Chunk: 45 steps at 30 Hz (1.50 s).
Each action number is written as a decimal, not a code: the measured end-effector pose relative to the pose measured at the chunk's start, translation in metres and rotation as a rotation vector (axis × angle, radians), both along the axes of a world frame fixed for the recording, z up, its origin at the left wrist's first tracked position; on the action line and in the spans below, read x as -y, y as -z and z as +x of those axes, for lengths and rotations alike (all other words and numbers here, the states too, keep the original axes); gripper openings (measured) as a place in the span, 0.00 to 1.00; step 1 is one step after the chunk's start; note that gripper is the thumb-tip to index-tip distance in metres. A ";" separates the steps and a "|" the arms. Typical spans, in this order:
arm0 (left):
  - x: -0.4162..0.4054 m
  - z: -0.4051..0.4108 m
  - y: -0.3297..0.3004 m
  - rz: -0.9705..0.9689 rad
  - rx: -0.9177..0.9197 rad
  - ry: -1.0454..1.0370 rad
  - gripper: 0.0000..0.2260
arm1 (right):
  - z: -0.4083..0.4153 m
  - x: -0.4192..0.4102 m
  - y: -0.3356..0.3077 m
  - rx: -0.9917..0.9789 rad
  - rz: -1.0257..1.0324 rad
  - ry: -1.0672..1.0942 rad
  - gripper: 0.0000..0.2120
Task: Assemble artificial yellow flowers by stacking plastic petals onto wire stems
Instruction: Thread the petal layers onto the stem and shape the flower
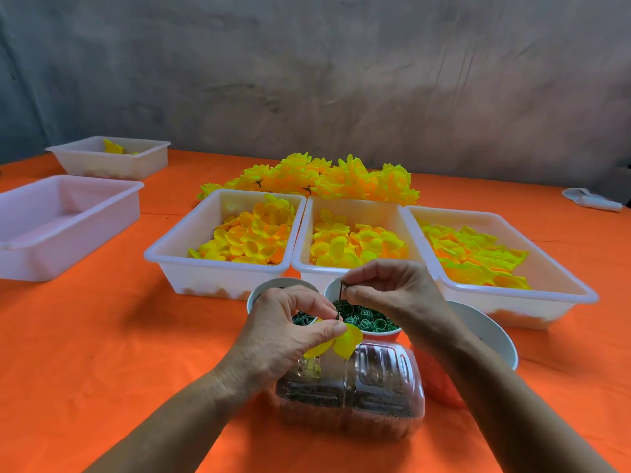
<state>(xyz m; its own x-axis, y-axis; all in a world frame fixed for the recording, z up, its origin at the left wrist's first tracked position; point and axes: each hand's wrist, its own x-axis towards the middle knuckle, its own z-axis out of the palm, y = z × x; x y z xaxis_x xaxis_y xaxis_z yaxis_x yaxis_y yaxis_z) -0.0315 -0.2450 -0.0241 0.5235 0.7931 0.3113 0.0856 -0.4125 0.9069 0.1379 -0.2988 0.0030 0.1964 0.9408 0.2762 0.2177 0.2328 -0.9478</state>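
My left hand [290,322] pinches a thin dark wire stem [340,300] with yellow plastic petals [341,339] hanging on it below my fingers. My right hand [389,288] pinches a small green ring at the stem's upper end, over a cup of green rings [367,319]. Three white trays of loose yellow petals stand behind: left [170,254], middle [304,240], right [560,285]. Finished yellow flowers [317,179] lie piled beyond them.
A clear plastic container [351,394] of dark parts sits under my hands. A second cup [273,288] with dark green pieces and a white bowl [491,336] flank the ring cup. Two white trays [65,227] [112,158] stand far left on the orange tablecloth [102,336].
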 end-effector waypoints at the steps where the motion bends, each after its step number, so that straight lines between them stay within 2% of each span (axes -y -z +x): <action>1: 0.000 0.000 0.000 0.000 0.002 -0.003 0.05 | -0.003 0.003 -0.002 0.009 0.015 -0.022 0.10; 6: 0.002 0.000 0.000 -0.012 -0.001 -0.019 0.05 | -0.009 0.015 -0.014 0.011 0.095 -0.159 0.12; 10: 0.003 0.000 -0.001 -0.036 0.011 -0.020 0.06 | -0.011 0.019 -0.019 0.147 0.130 -0.138 0.12; 16: 0.004 0.000 -0.003 -0.016 0.010 -0.023 0.08 | -0.013 0.019 -0.024 0.186 0.154 -0.160 0.11; 20: 0.004 0.000 -0.003 -0.013 0.014 -0.021 0.08 | -0.013 0.018 -0.023 0.085 0.133 -0.175 0.14; 26: 0.005 -0.001 -0.004 -0.039 0.012 -0.016 0.09 | -0.015 0.019 -0.023 0.070 0.148 -0.170 0.10; 32: 0.006 -0.001 -0.004 -0.039 0.002 -0.022 0.08 | -0.016 0.023 -0.023 -0.003 0.147 -0.182 0.15; 36: 0.005 -0.001 -0.003 -0.031 -0.006 -0.020 0.05 | -0.016 0.023 -0.020 -0.069 0.115 -0.166 0.10; 45: 0.004 -0.001 -0.002 -0.042 0.002 -0.012 0.06 | -0.023 0.025 -0.019 -0.122 0.135 -0.053 0.08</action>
